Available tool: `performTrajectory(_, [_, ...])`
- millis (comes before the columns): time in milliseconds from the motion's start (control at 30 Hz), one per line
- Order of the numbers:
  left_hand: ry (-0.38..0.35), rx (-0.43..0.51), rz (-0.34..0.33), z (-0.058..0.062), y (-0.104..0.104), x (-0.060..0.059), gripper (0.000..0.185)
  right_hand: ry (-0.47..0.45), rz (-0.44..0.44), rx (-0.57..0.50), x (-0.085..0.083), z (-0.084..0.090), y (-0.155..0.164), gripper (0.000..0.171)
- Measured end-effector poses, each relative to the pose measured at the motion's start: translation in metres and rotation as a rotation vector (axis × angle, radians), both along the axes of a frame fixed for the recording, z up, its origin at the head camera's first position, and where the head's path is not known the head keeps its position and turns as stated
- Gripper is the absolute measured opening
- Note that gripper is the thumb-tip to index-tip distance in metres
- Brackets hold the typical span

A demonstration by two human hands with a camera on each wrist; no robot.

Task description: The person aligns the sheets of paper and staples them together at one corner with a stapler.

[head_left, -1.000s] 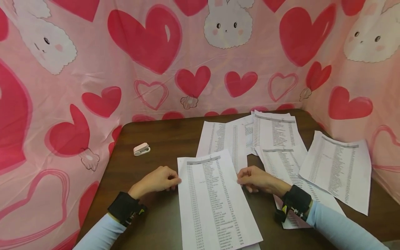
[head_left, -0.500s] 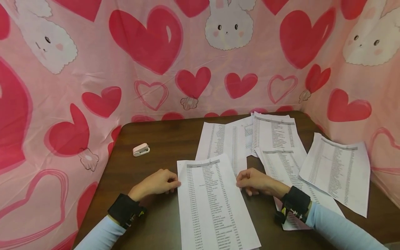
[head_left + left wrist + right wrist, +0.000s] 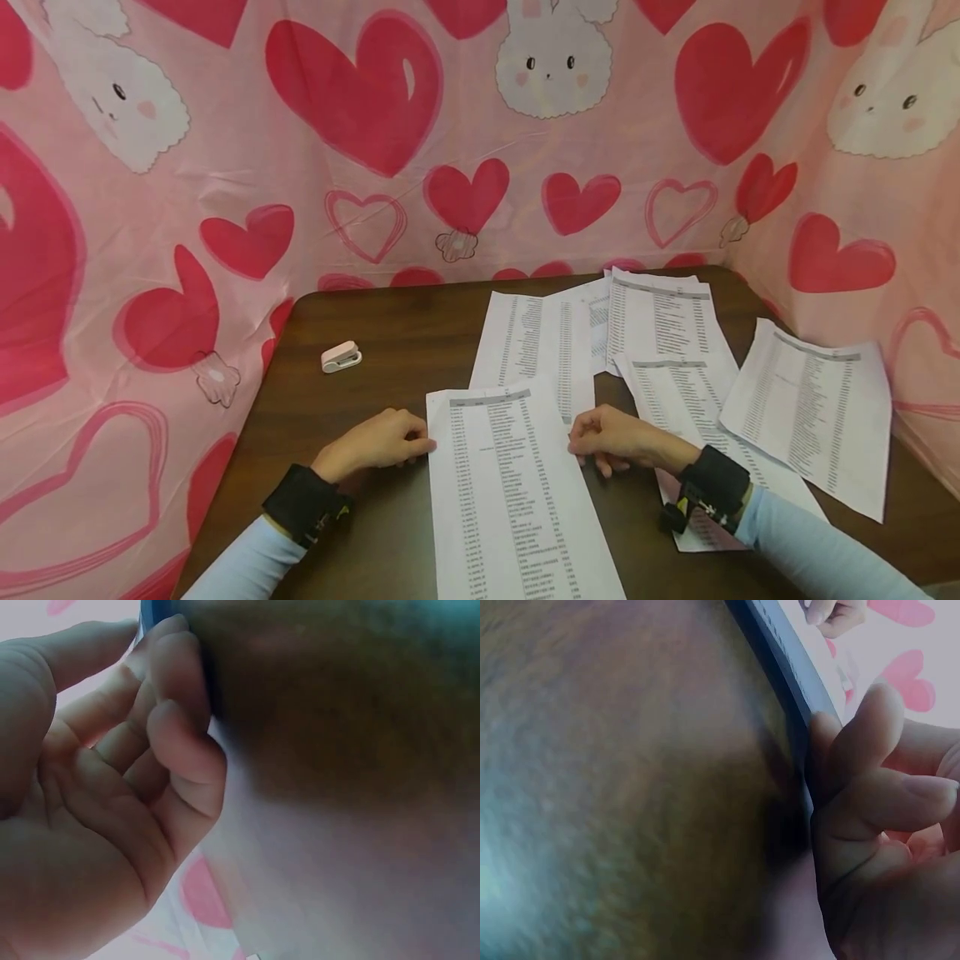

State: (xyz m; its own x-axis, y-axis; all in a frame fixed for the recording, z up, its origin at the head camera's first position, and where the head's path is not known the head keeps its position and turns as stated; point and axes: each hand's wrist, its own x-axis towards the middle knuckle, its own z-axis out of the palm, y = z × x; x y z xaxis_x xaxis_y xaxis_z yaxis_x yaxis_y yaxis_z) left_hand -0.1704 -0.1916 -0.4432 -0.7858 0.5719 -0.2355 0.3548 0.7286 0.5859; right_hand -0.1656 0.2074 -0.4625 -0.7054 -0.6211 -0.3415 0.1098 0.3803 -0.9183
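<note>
In the head view a printed sheet of paper (image 3: 498, 500) lies in front of me, a grey header bar across its top. My left hand (image 3: 375, 443) pinches its left edge between thumb and curled fingers. At the opposite edge my right hand (image 3: 626, 439) pinches the paper the same way. The left wrist view shows the curled fingers of my left hand (image 3: 142, 757) at the paper's dark edge. From the right wrist, a thin strip of the paper (image 3: 799, 667) runs up to the fingertips of my right hand (image 3: 885, 817).
A small white stapler (image 3: 341, 357) stands on the brown table (image 3: 337, 312) to the left. Several printed sheets lie behind and to the right, among them an overlapping sheet (image 3: 660, 321) at the back and a slightly curled one (image 3: 813, 417). A pink heart-patterned curtain (image 3: 517, 133) encloses the table.
The paper's top edge has come slightly nearer to me. Both hands have shifted a little the same way, keeping their pinch on its sides. The stapler and other sheets stay put.
</note>
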Motion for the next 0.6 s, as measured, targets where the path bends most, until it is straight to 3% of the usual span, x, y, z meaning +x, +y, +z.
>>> performTrajectory(300, [0.054,-0.019,0.004,0.013,-0.003,-0.003,0.022,0.095,0.024,0.053,-0.003,0.016,0.005,0.021])
performTrajectory(600, [0.142,0.016,0.061,0.026,-0.003,-0.009,0.019,0.153,0.023,0.109,-0.009,0.029,0.004,0.023])
